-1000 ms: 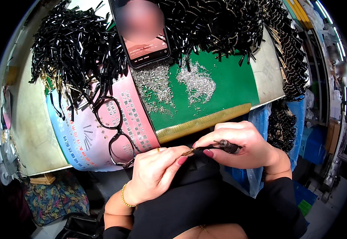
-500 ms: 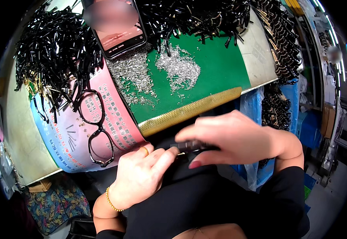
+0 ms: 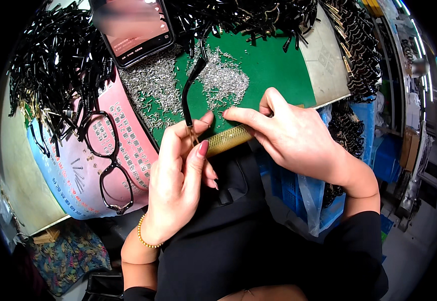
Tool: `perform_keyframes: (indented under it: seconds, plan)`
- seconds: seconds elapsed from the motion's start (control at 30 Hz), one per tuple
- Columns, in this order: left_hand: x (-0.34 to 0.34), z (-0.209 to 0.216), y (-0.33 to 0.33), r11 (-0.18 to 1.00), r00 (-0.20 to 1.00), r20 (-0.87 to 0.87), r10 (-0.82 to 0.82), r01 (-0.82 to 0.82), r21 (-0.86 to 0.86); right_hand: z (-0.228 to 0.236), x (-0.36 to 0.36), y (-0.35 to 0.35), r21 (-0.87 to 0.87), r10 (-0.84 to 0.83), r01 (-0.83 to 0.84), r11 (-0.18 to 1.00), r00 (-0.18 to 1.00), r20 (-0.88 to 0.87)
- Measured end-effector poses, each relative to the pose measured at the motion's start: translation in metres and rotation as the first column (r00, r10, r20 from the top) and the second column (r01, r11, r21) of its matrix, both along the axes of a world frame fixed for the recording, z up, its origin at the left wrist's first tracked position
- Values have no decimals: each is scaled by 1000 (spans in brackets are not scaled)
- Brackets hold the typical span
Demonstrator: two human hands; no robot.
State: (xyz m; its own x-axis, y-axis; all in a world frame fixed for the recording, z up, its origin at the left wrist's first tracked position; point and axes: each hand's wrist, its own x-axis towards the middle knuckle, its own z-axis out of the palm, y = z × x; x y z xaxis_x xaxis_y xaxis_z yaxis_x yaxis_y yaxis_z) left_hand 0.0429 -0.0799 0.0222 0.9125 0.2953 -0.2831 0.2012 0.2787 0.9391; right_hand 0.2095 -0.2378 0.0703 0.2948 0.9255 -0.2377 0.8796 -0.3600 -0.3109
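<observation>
Fingers of the left hand (image 3: 173,183) pinch a black temple arm (image 3: 186,100) by its gold end above the tabletop's (image 3: 333,78) near edge, likely leaving its length free. The right hand's (image 3: 296,143) fingers curl loosely near silver pins (image 3: 228,83); I can't tell their hold. A second ago they gripped a dark tool.

A: Viewpoint?
B: One view: head camera, left of a side-by-side pair, worn on the person.
A: Facing?
B: Downward and forward across the worktop (image 3: 330,83); picture upright, unmirrored. Fisheye: straight edges bow toward the dark rim.
A: Range?
B: Close. Left grip (image 3: 174,186) and right grip (image 3: 296,145) fall mid-frame; the wearer's black top (image 3: 268,251) fills the lower middle; grey floor (image 3: 409,253) at the right lies farther off.
</observation>
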Motion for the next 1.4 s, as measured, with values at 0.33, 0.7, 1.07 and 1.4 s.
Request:
perform_keyframes:
  seconds: [0.33,0.7,1.07,1.4]
  plan:
    - [-16,5,3,983,995,-88,45,-28,180,-1,3,3,-5,47,-47,999,998,52]
    - [-7,2,4,946,991,-82,105,-74,317,30,0,34,-359,-399,192,914,259,-879]
    - [-5,-8,-3,801,994,37,102,-104,589,32,1,38,-433,-467,200,879,176,-867]
    - [-7,-30,0,415,962,268,-59,-220,883,33,1,31,-539,-526,196,819,-117,-842]
